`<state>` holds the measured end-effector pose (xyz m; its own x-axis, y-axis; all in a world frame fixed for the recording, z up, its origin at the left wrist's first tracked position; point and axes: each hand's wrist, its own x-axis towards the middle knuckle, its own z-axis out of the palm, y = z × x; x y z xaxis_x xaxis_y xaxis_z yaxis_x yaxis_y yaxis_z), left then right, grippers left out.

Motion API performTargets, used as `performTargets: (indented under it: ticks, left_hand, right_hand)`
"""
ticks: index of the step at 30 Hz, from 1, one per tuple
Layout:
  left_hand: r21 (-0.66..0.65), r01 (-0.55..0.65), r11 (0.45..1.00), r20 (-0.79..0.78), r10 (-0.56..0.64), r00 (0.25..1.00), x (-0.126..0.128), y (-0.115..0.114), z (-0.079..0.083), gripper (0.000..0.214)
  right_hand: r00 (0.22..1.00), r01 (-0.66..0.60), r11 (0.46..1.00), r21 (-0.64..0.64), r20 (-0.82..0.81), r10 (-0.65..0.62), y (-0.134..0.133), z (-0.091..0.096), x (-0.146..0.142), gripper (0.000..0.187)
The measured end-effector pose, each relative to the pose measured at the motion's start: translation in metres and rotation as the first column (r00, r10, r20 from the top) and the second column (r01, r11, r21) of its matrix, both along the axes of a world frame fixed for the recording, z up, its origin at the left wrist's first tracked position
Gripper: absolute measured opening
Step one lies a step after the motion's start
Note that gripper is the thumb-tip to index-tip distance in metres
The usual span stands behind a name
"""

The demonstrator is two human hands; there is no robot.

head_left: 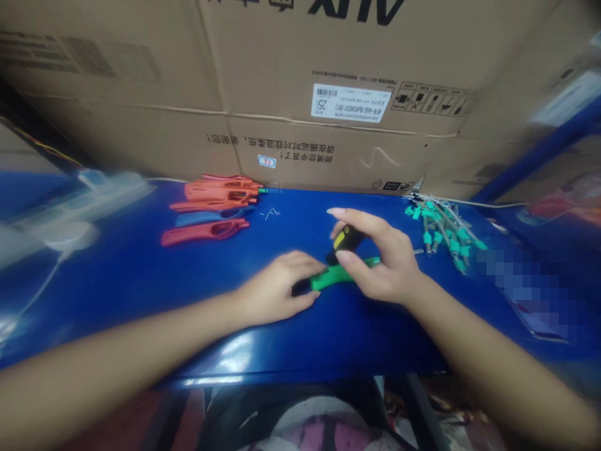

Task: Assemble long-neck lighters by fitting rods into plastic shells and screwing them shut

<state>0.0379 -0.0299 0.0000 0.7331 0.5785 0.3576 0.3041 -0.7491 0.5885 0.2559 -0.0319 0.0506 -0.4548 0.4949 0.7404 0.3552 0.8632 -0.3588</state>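
Note:
In the head view, my left hand (pixel 286 285) grips the left end of a green lighter handle (pixel 331 277), low over the blue table. My right hand (pixel 385 257) has its thumb and fingers around a short black-and-yellow screwdriver (pixel 346 239). The screwdriver stands tilted, its lower end at the top of the green handle; its tip is hidden. The handle's right part runs behind my right thumb, and a thin metal piece (pixel 417 252) shows beyond that hand.
Orange, red and blue lighter handles (pixel 211 232) lie at the back left. Metal rods with teal ends (pixel 441 232) are heaped at the right. Small white bits (pixel 270 214) lie between. A large cardboard box (pixel 263 81) walls the back; a white power strip (pixel 94 197) and cable are left.

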Motion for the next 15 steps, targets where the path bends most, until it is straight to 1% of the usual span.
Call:
performTargets:
  ticks: [1, 2, 3, 4, 5, 6, 7, 8, 9, 10, 11, 12, 13, 14, 15]
  left_hand:
    - [-0.004, -0.001, 1.0, -0.005, 0.001, 1.0, 0.0, -0.0001, 0.0005, 0.035]
    - [-0.009, 0.0, 1.0, -0.01, 0.0, 1.0, 0.0, -0.0001, 0.0009, 0.035]
    - [-0.012, 0.0, 1.0, -0.012, 0.0, 1.0, 0.0, -0.0002, 0.0011, 0.034]
    - [-0.013, 0.0, 1.0, -0.012, -0.001, 1.0, 0.0, -0.0002, 0.0013, 0.032]
    - [-0.013, 0.001, 1.0, -0.01, -0.002, 1.0, 0.0001, -0.0003, 0.0012, 0.03]
    - [-0.014, 0.001, 1.0, -0.008, -0.001, 1.0, 0.0002, -0.0003, 0.001, 0.029]
    - [-0.013, 0.001, 1.0, -0.005, -0.001, 1.0, 0.0003, -0.0004, 0.0008, 0.03]
    - [-0.01, -0.001, 1.0, 0.0, 0.001, 1.0, 0.0003, -0.0004, 0.0005, 0.031]
    - [-0.008, -0.004, 1.0, 0.003, 0.004, 1.0, 0.0004, -0.0004, 0.0001, 0.032]
    - [-0.006, -0.005, 1.0, 0.004, 0.005, 1.0, 0.0004, -0.0003, -0.0002, 0.033]
    - [-0.003, -0.006, 1.0, 0.005, 0.006, 1.0, 0.0003, -0.0003, -0.0004, 0.034]
    - [0.0, -0.006, 1.0, 0.006, 0.006, 1.0, 0.0002, -0.0002, -0.0006, 0.035]
    - [0.002, -0.005, 1.0, 0.006, 0.005, 1.0, 0.0001, 0.0, -0.0007, 0.036]
    - [0.003, -0.004, 1.0, 0.002, 0.004, 1.0, 0.0, 0.0001, -0.0007, 0.037]
    - [0.004, -0.001, 1.0, -0.002, 0.001, 1.0, 0.0, 0.0001, -0.0007, 0.038]
  right_hand:
    - [0.998, -0.061, 0.994, -0.094, -0.007, 0.061, -0.0013, 0.0011, -0.0005, 0.045]
    - [0.993, -0.118, 0.976, -0.185, -0.028, 0.115, -0.0024, 0.0017, -0.001, 0.046]
    - [0.988, -0.157, 0.956, -0.247, -0.05, 0.149, -0.0031, 0.0018, -0.0015, 0.046]
    - [0.986, -0.165, 0.95, -0.266, -0.06, 0.154, -0.0034, 0.0015, -0.0018, 0.045]
    - [0.991, -0.134, 0.963, -0.235, -0.054, 0.124, -0.0032, 0.001, -0.0018, 0.043]
    - [0.997, -0.07, 0.985, -0.159, -0.039, 0.064, -0.0026, 0.0006, -0.0014, 0.041]
    - [1.0, 0.009, 0.999, -0.051, -0.023, -0.01, -0.0019, 0.0003, -0.0007, 0.038]
    - [0.997, 0.077, 0.995, 0.064, -0.009, -0.076, -0.0012, 0.0005, 0.0002, 0.037]
    - [0.993, 0.119, 0.98, 0.157, 0.0, -0.12, -0.0007, 0.0009, 0.0012, 0.036]
    - [0.991, 0.128, 0.971, 0.204, 0.01, -0.133, -0.0006, 0.0017, 0.0021, 0.035]
    - [0.993, 0.108, 0.976, 0.192, 0.023, -0.114, -0.0009, 0.0026, 0.0026, 0.036]
    - [0.997, 0.065, 0.99, 0.122, 0.035, -0.07, -0.0015, 0.0034, 0.0026, 0.039]
    - [0.999, 0.014, 1.0, 0.023, 0.032, -0.015, -0.0022, 0.004, 0.0022, 0.042]
    - [0.999, -0.031, 0.997, -0.077, 0.014, 0.032, -0.0029, 0.0042, 0.0015, 0.045]
    - [0.998, -0.065, 0.987, -0.145, -0.013, 0.064, -0.0033, 0.0041, 0.0006, 0.045]
